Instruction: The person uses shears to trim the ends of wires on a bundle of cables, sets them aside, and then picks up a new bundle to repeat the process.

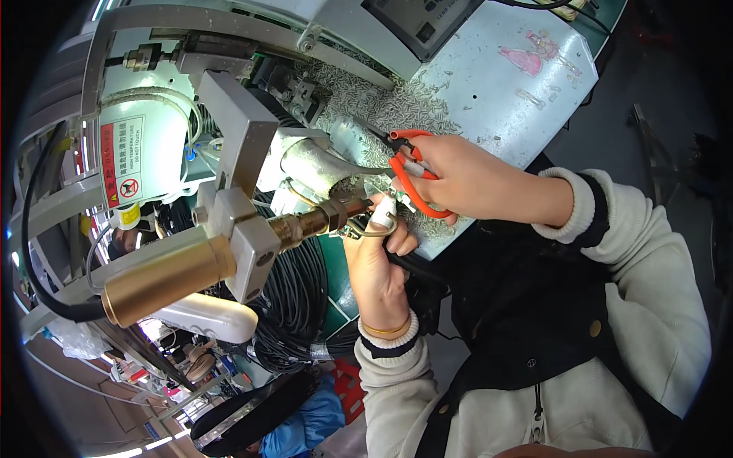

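Observation:
My right hand grips a pair of pliers with orange handles and a dark pivot, their jaws toward the metal chips. Below it, my left hand is closed at a brass-coloured nozzle, with a white cover on the thumb. A black cable runs out beneath that hand; its held end is mostly hidden by my fingers. Small whitish pieces lie close to the thumb tip, too small to name. Just left of the fingers a grey metal funnel-like spout opens over the bench.
Many small silvery cut pieces cover the pale bench. On the left stands a machine with a gold cylinder and a warning label. A thick coil of black cable hangs below; a red crate sits under it.

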A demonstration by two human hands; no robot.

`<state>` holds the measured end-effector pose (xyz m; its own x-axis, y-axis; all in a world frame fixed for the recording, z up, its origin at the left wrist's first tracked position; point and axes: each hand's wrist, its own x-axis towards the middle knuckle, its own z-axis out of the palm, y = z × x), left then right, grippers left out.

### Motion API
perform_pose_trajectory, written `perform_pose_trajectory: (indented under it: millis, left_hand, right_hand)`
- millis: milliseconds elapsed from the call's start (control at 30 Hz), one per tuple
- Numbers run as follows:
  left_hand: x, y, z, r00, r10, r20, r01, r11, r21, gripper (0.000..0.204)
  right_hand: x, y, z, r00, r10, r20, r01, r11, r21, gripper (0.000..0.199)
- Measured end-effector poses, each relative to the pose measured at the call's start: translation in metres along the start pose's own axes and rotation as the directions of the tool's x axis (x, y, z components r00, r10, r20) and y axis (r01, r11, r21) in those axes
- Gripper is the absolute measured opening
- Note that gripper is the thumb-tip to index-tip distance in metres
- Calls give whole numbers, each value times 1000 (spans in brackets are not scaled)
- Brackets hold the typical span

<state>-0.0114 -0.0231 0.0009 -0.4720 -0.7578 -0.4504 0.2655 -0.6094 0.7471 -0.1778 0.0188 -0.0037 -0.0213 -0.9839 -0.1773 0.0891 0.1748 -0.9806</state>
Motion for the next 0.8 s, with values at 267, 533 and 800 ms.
perform_pose_trajectory:
  millis: [267, 533, 800]
  left_hand:
    - [-1, 2, 5, 1000, 26, 3, -26, 998, 58, 18]
    - [-4, 1, 11, 995, 88, -41, -82, 989, 125, 17]
    - [-8, 4, 9, 996, 88, -22, -83, 982, 168, 17]
  right_hand:
    - [3, 3, 4, 998, -41, -48, 37, 996, -80, 18]
    - [2, 6, 5, 984, -155, -87, 141, 979, -149, 19]
    - [-5, 2, 8, 978, -178, -109, 166, 980, -111, 20]
